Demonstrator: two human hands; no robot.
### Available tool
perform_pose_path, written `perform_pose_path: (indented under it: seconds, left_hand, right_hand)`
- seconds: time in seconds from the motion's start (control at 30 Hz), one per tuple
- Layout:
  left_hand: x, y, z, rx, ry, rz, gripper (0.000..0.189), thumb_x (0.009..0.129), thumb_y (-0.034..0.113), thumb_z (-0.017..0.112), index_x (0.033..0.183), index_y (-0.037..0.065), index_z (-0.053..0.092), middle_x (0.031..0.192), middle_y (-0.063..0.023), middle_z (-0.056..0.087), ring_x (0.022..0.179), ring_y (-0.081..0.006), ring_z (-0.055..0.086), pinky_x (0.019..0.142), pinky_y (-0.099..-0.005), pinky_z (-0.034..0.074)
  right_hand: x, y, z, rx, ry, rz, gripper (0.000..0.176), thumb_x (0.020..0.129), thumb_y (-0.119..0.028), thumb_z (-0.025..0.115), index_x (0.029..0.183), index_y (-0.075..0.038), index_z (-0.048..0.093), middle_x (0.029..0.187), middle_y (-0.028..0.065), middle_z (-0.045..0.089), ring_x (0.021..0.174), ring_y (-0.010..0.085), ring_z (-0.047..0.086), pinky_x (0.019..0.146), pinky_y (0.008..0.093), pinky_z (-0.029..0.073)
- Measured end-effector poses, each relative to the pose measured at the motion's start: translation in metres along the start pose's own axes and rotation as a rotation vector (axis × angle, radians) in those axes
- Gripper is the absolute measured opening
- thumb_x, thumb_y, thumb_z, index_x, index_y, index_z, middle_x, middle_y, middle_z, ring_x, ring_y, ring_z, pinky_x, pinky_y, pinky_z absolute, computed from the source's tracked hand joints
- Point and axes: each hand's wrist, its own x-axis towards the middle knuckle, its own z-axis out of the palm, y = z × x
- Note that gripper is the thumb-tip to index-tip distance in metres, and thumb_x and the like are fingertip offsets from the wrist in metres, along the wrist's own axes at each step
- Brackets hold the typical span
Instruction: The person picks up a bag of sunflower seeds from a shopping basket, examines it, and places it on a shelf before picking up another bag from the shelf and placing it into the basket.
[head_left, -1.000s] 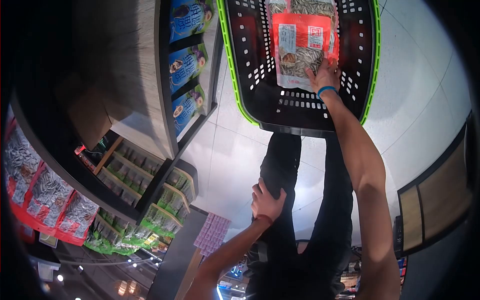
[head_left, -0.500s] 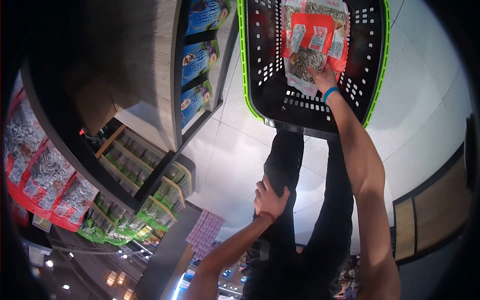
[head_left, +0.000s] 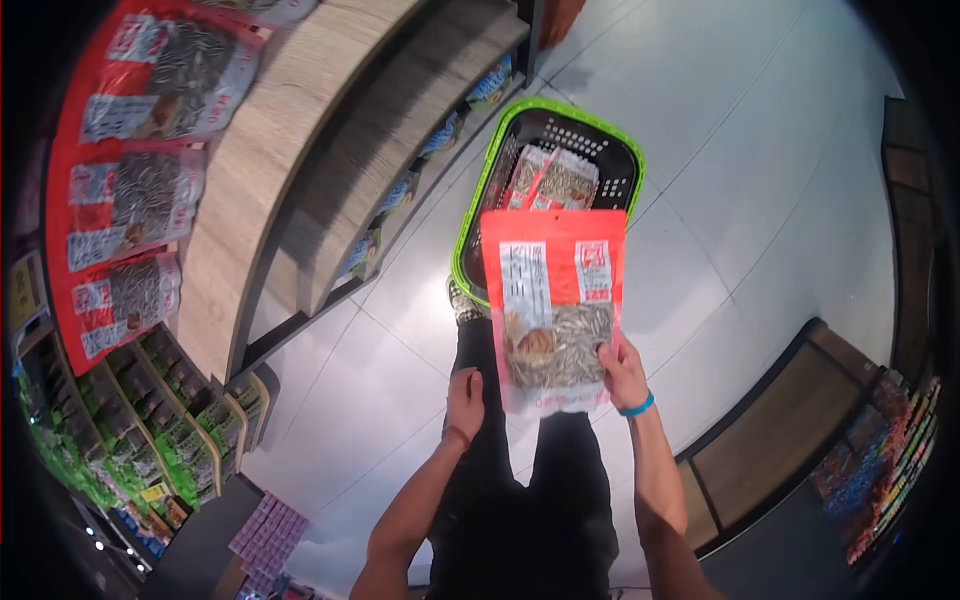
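Note:
My right hand (head_left: pixel 625 376), with a blue wristband, grips the lower right edge of a red and clear bag of sunflower seeds (head_left: pixel 556 345). The bag is upright, its printed front facing me, above the near part of a black shopping basket (head_left: pixel 466 235) with a green rim. More red seed bags (head_left: pixel 568 182) lie inside the basket, partly hidden by the held bag. My left hand (head_left: pixel 464 402), wearing a reddish band, hangs beside my left thigh, loosely open and holding nothing.
On the left, a curved wooden shelf (head_left: pixel 290 70) carries similar red seed bags (head_left: pixel 135 200). Blue packages (head_left: pixel 440 136) line its lower level beside the basket. Green-fronted racks (head_left: pixel 130 420) and pink stacked packs (head_left: pixel 268 535) stand lower left. A brown display base (head_left: pixel 775 430) is at right.
My right hand has lifted a seed bag out of the basket and brought it toward me. My left hand has come off my leg. The view has shifted, showing more shelf.

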Motion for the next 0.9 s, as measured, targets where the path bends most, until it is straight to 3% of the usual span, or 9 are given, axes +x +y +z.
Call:
perform_pose_path:
  seconds: [0.03, 0.1, 0.17, 0.23, 0.3, 0.37, 0.4, 0.53, 0.9]
  left_hand:
    - [-0.005, 0.021, -0.011, -0.027, 0.029, 0.025, 0.062, 0.097, 0.052, 0.038, 0.132, 0.001, 0.042, 0.124, -0.0196, 0.053, 0.112, -0.0335, 0.054, 0.096, -0.0436, 0.042]
    - [-0.028, 0.082, -0.047, -1.12, -0.4, -0.322, 0.067, 0.098, 0.056, 0.027, 0.131, 0.0, 0.043, 0.126, -0.0158, 0.055, 0.115, -0.0269, 0.053, 0.099, -0.0417, 0.041]
    - [-0.063, 0.127, -0.073, -1.321, -0.515, -0.355, 0.077, 0.094, 0.065, 0.023, 0.13, 0.0, 0.044, 0.13, -0.0139, 0.052, 0.118, -0.024, 0.052, 0.101, -0.0396, 0.04]
    - [-0.098, 0.143, -0.081, -1.341, -0.576, -0.179, 0.055, 0.098, 0.039, 0.048, 0.136, 0.0, 0.039, 0.131, -0.0107, 0.051, 0.123, -0.0211, 0.049, 0.104, -0.0378, 0.038]
    - [-0.121, 0.15, -0.087, -0.888, -0.577, -0.06, 0.052, 0.094, 0.011, 0.057, 0.14, 0.0, 0.034, 0.135, -0.0092, 0.048, 0.125, -0.0197, 0.046, 0.106, -0.0366, 0.037]
    - [-0.14, 0.168, -0.096, -1.035, -0.546, -0.003, 0.054, 0.092, 0.005, 0.057, 0.14, 0.0, 0.033, 0.135, -0.0093, 0.047, 0.126, -0.0195, 0.045, 0.106, -0.036, 0.037]
    - [-0.152, 0.176, -0.101, -1.177, -0.528, 0.013, 0.057, 0.089, -0.001, 0.057, 0.141, 0.0, 0.033, 0.136, -0.0094, 0.046, 0.126, -0.0193, 0.045, 0.106, -0.0355, 0.036]
    - [-0.194, 0.198, -0.117, -1.327, -0.369, 0.148, 0.056, 0.091, -0.001, 0.055, 0.141, 0.001, 0.03, 0.136, -0.01, 0.047, 0.126, -0.0208, 0.046, 0.107, -0.0373, 0.037]
    - [-0.256, 0.191, -0.14, -1.249, -0.055, 0.347, 0.067, 0.083, -0.001, 0.065, 0.141, 0.0, 0.031, 0.134, -0.0098, 0.048, 0.124, -0.0219, 0.047, 0.106, -0.0375, 0.037]
  right_hand:
    - [-0.02, -0.008, 0.005, -0.034, -0.022, 0.0, 0.05, 0.094, -0.019, 0.057, 0.137, 0.003, 0.04, 0.129, 0.0086, 0.053, 0.118, 0.0159, 0.049, 0.102, 0.0315, 0.037]
    - [-0.052, -0.02, 0.016, -0.117, -0.059, -0.005, 0.05, 0.095, -0.019, 0.057, 0.136, 0.003, 0.041, 0.128, 0.008, 0.054, 0.117, 0.0152, 0.05, 0.101, 0.0315, 0.038]
    - [-0.077, -0.028, 0.031, -0.146, -0.104, -0.02, 0.05, 0.094, -0.021, 0.058, 0.136, 0.003, 0.042, 0.127, 0.0076, 0.054, 0.116, 0.0146, 0.05, 0.1, 0.0313, 0.039]
    - [-0.098, -0.042, 0.056, -0.229, -0.13, -0.084, 0.049, 0.094, -0.02, 0.058, 0.135, 0.003, 0.043, 0.127, 0.0073, 0.055, 0.116, 0.0141, 0.05, 0.1, 0.0309, 0.039]
    - [-0.112, -0.048, 0.073, -0.269, -0.16, -0.102, 0.052, 0.092, -0.016, 0.06, 0.137, 0.002, 0.041, 0.127, 0.007, 0.054, 0.116, 0.0142, 0.05, 0.1, 0.0309, 0.039]
    - [-0.127, -0.061, 0.095, -0.219, -0.303, -0.113, 0.058, 0.089, -0.009, 0.063, 0.14, 0.002, 0.037, 0.129, 0.0064, 0.053, 0.117, 0.0141, 0.049, 0.102, 0.0314, 0.038]
    - [-0.131, -0.062, 0.098, -0.136, -0.393, -0.029, 0.079, 0.083, -0.002, 0.067, 0.148, -0.001, 0.021, 0.137, 0.0067, 0.045, 0.122, 0.0147, 0.045, 0.104, 0.0318, 0.036]
    - [-0.158, -0.106, 0.147, -0.257, -0.632, -0.076, 0.107, 0.078, 0.001, 0.072, 0.151, -0.008, -0.005, 0.148, 0.007, 0.03, 0.131, 0.0146, 0.034, 0.109, 0.0318, 0.03]
    - [-0.186, -0.124, 0.191, -0.583, -0.848, -0.329, 0.094, 0.08, -0.007, 0.073, 0.149, 0.0, 0.01, 0.145, 0.0083, 0.034, 0.131, 0.0156, 0.032, 0.11, 0.0327, 0.026]
